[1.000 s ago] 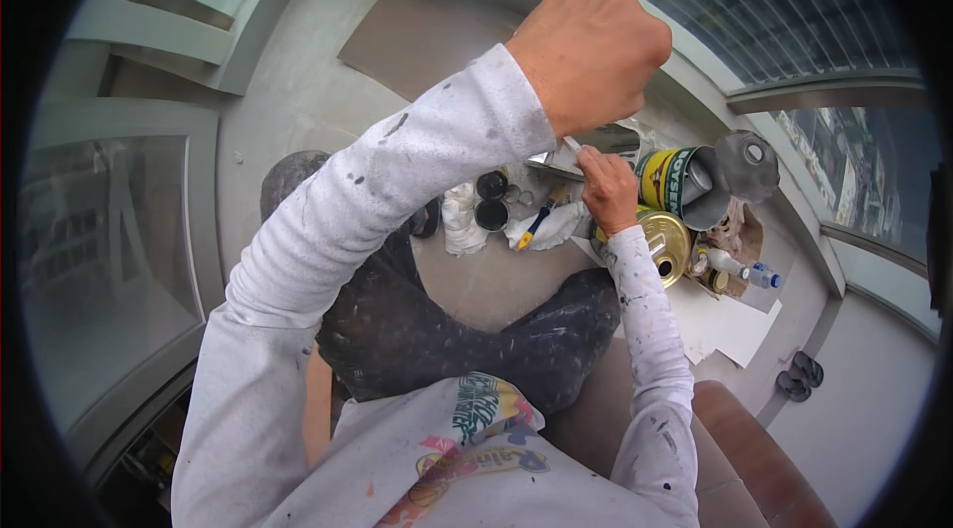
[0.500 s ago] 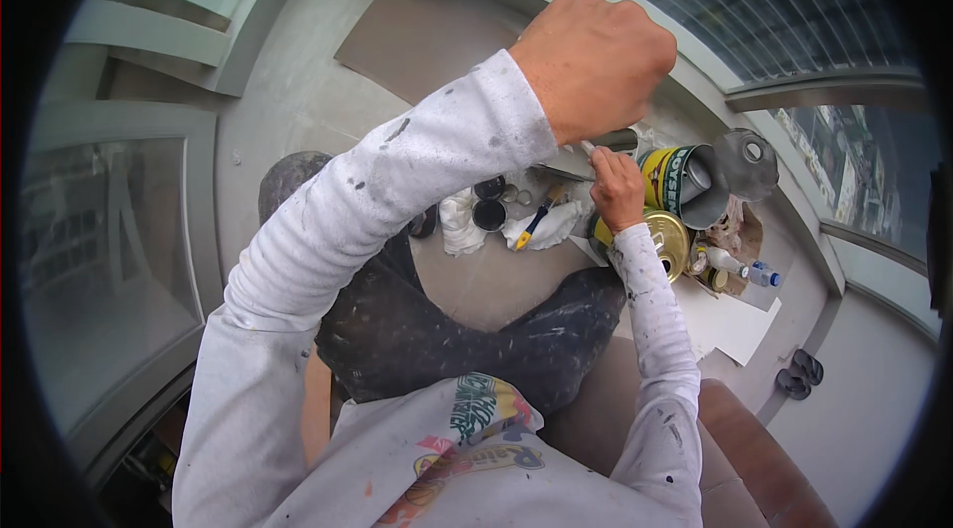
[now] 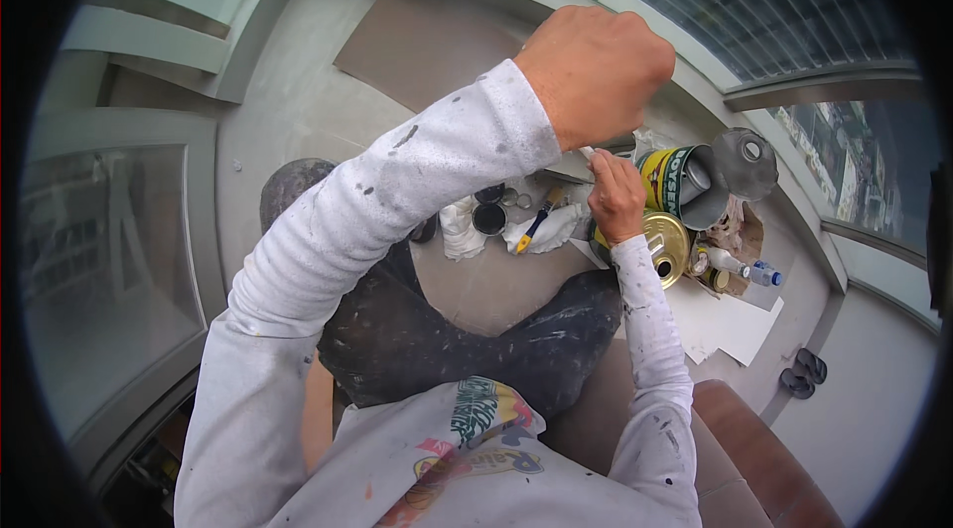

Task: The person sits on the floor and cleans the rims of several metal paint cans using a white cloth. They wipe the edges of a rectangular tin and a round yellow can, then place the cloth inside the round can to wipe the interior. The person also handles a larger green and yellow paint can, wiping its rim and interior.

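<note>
My left hand (image 3: 601,76) is raised high in front, its back toward me and its fingers curled out of sight; whatever they hold is hidden. Just below and to the right, my right hand (image 3: 617,196) pinches a thin pale stick-like piece (image 3: 588,151), whose far end disappears behind the left hand. A flat grey sheet or tray (image 3: 571,167) shows in part beneath it. Beside the right hand stand a green and yellow paint can (image 3: 662,176) and a can with a gold-coloured top (image 3: 667,248). Left of it, a paintbrush (image 3: 537,222) rests on a white cloth (image 3: 558,227).
Small dark-filled pots (image 3: 488,218) and a white bundle (image 3: 461,230) lie between my knees. At right are a respirator-like dark round piece (image 3: 745,164), plastic bottles (image 3: 762,273), white sheets (image 3: 730,325) and slippers (image 3: 803,373). A brown board (image 3: 422,47) lies farther off by the window wall.
My left hand has dropped slightly, its wrist now lower over the pale piece. The right hand has barely shifted and keeps its pinch.
</note>
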Tool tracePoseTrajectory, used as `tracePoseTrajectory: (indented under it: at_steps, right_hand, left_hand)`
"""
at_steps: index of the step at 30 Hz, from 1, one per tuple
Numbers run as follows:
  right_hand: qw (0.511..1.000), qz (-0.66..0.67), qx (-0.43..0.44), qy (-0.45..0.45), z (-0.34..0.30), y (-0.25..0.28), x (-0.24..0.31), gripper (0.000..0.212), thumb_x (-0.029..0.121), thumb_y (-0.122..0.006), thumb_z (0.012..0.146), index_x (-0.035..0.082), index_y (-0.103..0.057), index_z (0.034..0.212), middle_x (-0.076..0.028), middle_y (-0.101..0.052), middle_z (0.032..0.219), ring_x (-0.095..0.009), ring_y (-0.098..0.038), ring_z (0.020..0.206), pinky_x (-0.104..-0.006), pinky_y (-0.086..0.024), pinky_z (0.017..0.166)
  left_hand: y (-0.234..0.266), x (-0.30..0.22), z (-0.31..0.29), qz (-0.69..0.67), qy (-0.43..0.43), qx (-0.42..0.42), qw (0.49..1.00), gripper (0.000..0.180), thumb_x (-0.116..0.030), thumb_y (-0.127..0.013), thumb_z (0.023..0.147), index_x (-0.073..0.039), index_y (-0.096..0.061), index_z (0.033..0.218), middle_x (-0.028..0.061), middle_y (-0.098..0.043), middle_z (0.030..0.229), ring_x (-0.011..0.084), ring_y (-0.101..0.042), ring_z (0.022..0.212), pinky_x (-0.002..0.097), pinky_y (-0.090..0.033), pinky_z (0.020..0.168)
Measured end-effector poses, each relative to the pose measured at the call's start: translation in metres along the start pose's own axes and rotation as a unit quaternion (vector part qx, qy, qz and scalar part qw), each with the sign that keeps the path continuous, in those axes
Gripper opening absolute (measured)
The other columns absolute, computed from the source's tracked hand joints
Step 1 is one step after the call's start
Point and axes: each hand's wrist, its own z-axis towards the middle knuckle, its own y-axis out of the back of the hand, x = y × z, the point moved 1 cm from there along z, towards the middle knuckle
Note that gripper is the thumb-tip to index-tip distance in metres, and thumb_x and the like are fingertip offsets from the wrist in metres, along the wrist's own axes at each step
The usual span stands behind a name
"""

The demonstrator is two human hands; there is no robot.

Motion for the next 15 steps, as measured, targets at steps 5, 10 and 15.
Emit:
tracePoseTrajectory:
  at_steps: [5, 10, 15]
  right_hand:
    - [1.000, -0.017, 0.018, -0.008, -0.016, -0.009, -0.011, 0.042, -0.012, -0.060, 0.063, 0.002, -0.063, 0.102, -0.009, -0.069, 0.095, -0.029, -0.064, 0.084, -0.0376, -0.052, 0.075]
    - [1.000, 0.003, 0.010, 0.017, -0.005, 0.004, 0.002, 0.039, -0.010, -0.060, 0.064, 0.002, -0.062, 0.101, -0.009, -0.068, 0.098, -0.029, -0.064, 0.085, -0.0385, -0.052, 0.076]
    - [1.000, 0.006, 0.000, 0.005, -0.008, -0.008, 0.007, 0.038, -0.008, -0.061, 0.065, 0.003, -0.061, 0.102, -0.009, -0.067, 0.102, -0.029, -0.063, 0.088, -0.0392, -0.051, 0.078]
  left_hand:
    - [-0.001, 0.000, 0.001, -0.007, 0.010, 0.016, 1.000, 0.023, -0.022, -0.071, 0.078, -0.002, -0.061, 0.074, 0.0168, -0.062, 0.069, 0.0376, -0.064, 0.071, 0.0457, -0.052, 0.062]
    - [-0.003, 0.000, -0.005, -0.018, 0.005, 0.020, 1.000, 0.022, -0.022, -0.071, 0.079, -0.002, -0.061, 0.075, 0.0167, -0.062, 0.070, 0.0375, -0.064, 0.071, 0.0454, -0.052, 0.063]
    - [-0.006, -0.002, -0.004, -0.002, 0.003, 0.008, 1.000, 0.008, -0.009, -0.068, 0.065, -0.003, -0.067, 0.071, 0.0179, -0.066, 0.071, 0.0358, -0.068, 0.071, 0.0430, -0.055, 0.061]
